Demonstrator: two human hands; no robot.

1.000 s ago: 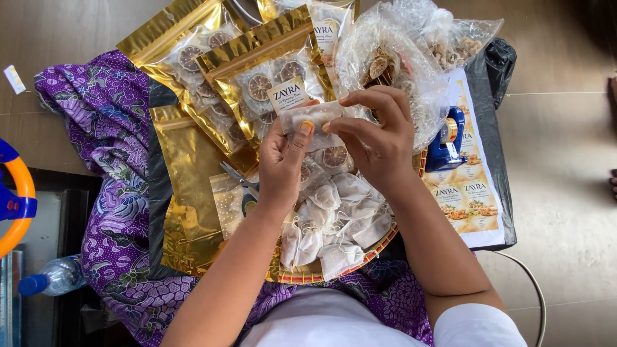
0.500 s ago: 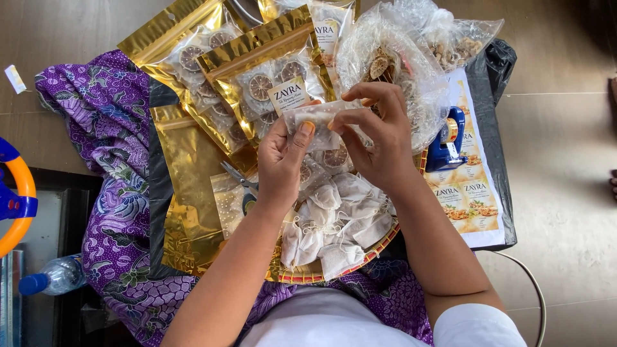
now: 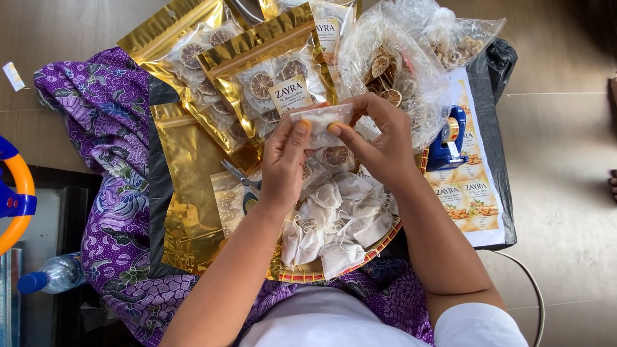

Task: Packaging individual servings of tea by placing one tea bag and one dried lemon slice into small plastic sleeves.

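I see both hands raised over the lap, pinching one small white sachet [image 3: 319, 120] between them. My left hand [image 3: 285, 160] closes on the sachet's left end, thumb on top and fingers curled under. My right hand [image 3: 379, 138] pinches the right end, fingertips meeting on the edge nearest the left thumb. The sachet lies flat and stretched between the two grips, roughly level, its middle part showing between the thumbs. I cannot tell what is inside it.

Directly below the hands sits a round woven tray [image 3: 379, 241] with a red-and-yellow rim, heaped with more white drawstring sachets [image 3: 334, 222]. A dried citrus slice [image 3: 335, 155] lies on the heap just under the held sachet. A pair of scissors [image 3: 241, 177] rests to the left of the tray, partly hidden by the left wrist, beside a small clear dotted bag [image 3: 228, 202].

Further out, gold pouches with clear windows [image 3: 270, 80] showing dried slices lie above the hands, and an empty gold pouch [image 3: 186, 180] lies left. A crinkled clear plastic bag of dried slices [image 3: 392, 71] sits upper right, touching the right knuckles. A blue tape dispenser [image 3: 448, 141] stands on a sheet of printed labels [image 3: 472, 199] to the right. Purple patterned cloth [image 3: 90, 128] covers the lap; a plastic bottle [image 3: 51, 275] lies lower left.
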